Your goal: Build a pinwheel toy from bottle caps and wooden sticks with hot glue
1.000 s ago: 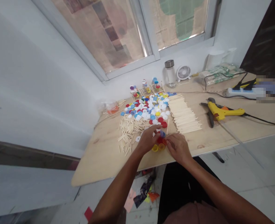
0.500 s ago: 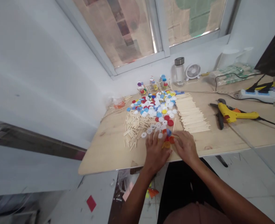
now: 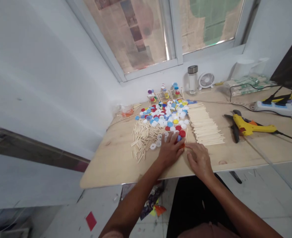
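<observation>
A person's left hand (image 3: 170, 152) lies on the near edge of a heap of plastic bottle caps (image 3: 165, 115), fingers apart, hiding the caps beneath. Just beside it, the right hand (image 3: 199, 162) reaches in with fingers close together, their tips at a partly hidden orange cap (image 3: 183, 145); whether they pinch it cannot be told. Both work over a plywood table (image 3: 106, 162). Cut craft sticks (image 3: 143, 138) lie scattered left of the caps, and a neat row of longer sticks (image 3: 204, 124) lies to the right. Farther right, a yellow hot glue gun (image 3: 250, 125) lies across pliers (image 3: 235, 127). Beyond stand three small stick-and-cap models (image 3: 163, 93), a glass bottle (image 3: 192, 79) and a small fan (image 3: 206, 80). A power strip (image 3: 272, 107) runs into a blurred patch.
</observation>
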`<act>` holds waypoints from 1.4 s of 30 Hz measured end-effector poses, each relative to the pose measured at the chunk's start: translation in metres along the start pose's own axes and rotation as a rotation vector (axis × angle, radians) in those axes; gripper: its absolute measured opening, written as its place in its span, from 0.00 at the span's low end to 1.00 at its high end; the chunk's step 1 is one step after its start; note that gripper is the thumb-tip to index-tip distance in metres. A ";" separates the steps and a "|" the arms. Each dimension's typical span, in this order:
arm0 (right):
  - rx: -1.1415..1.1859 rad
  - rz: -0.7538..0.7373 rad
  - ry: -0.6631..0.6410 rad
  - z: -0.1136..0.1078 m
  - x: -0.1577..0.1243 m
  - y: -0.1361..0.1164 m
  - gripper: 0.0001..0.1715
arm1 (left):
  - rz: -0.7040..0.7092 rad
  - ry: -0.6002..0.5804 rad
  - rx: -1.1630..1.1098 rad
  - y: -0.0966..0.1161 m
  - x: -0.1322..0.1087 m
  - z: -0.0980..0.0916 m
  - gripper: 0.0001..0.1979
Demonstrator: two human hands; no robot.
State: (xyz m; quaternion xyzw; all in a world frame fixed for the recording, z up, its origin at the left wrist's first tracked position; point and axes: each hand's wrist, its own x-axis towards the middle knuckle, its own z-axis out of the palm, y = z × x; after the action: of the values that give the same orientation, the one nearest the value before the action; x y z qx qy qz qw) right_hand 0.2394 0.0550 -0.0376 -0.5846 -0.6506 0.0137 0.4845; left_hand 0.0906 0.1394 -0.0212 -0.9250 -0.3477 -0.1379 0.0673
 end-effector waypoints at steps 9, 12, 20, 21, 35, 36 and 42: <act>0.009 0.018 -0.010 -0.001 0.000 -0.002 0.12 | -0.048 -0.020 -0.036 -0.012 0.022 0.008 0.20; 0.010 0.020 -0.015 -0.001 0.001 -0.002 0.12 | -0.066 -0.026 -0.040 -0.014 0.028 0.009 0.21; 0.008 0.012 -0.023 -0.001 0.000 -0.003 0.12 | -0.073 0.028 -0.095 -0.013 0.028 0.007 0.18; 0.011 0.011 -0.026 0.000 0.000 -0.003 0.12 | -0.080 0.059 -0.117 -0.014 0.027 0.005 0.17; 0.053 0.028 -0.020 0.001 -0.001 -0.004 0.12 | -0.171 -0.187 -0.167 -0.038 0.122 -0.020 0.11; 0.057 0.030 -0.022 0.001 0.000 -0.004 0.12 | -0.181 -0.218 -0.145 -0.034 0.130 -0.019 0.11; 0.066 0.036 -0.017 0.001 0.000 -0.005 0.13 | -0.263 -0.355 -0.018 -0.018 0.161 -0.008 0.11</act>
State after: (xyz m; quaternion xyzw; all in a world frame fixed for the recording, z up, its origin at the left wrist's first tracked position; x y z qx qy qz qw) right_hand 0.2348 0.0539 -0.0354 -0.5797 -0.6434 0.0491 0.4976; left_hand 0.1924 0.2516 0.0359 -0.8820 -0.4704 0.0165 -0.0219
